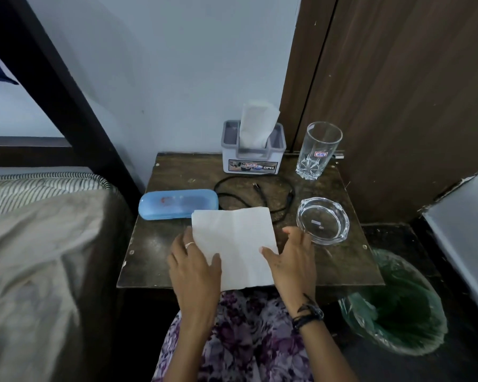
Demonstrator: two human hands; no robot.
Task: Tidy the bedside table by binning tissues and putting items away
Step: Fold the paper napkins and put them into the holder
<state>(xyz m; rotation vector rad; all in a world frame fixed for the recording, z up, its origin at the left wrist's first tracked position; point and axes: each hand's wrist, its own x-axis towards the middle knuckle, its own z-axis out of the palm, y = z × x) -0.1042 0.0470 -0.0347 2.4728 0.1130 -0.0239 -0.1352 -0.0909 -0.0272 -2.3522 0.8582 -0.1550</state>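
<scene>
A flat white tissue (236, 244) lies unfolded at the front middle of the dark wooden bedside table (155, 244). My left hand (195, 264) rests on its left edge with the thumb lying on the paper. At the tissue's right edge my right hand (291, 261) touches it with the thumb on the sheet. Behind the tissue lie a blue glasses case (177, 204) and a black cable (262, 193). A grey tissue box (253, 153) with a tissue sticking up stands at the back.
A tall empty glass (319, 150) stands at the back right, a glass ashtray (323, 220) in front of it. A bin with a green liner (395, 304) sits on the floor to the right. A bed (39, 244) is at the left.
</scene>
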